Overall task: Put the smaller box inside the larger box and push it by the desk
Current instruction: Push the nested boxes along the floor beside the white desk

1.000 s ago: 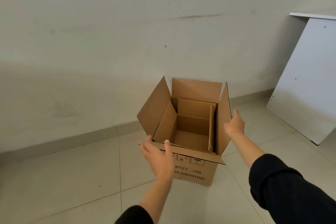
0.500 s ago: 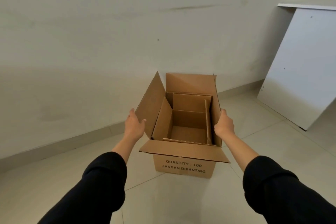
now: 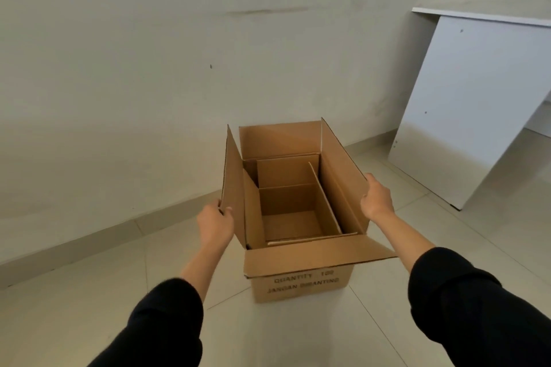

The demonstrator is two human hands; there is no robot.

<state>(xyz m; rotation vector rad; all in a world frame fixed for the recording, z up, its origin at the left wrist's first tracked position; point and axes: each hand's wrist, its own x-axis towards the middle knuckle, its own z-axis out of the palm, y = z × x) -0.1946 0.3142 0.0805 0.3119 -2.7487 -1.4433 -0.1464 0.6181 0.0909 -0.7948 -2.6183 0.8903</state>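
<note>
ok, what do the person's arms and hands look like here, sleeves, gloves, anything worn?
Both arms wear black long sleeves, pushed up so the forearms are bare below them. The fabric looks plain, with no visible logo or marking. The left hand and right hand are bare: no gloves. No watch, ring or wristband shows on the sides facing the camera.

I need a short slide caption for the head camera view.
Both hands, left hand and right hand, grip the side flaps of the larger box, smaller box inside, near a white desk.

"QUANTITY 100; JANGAN DIBANTING": larger box
</note>
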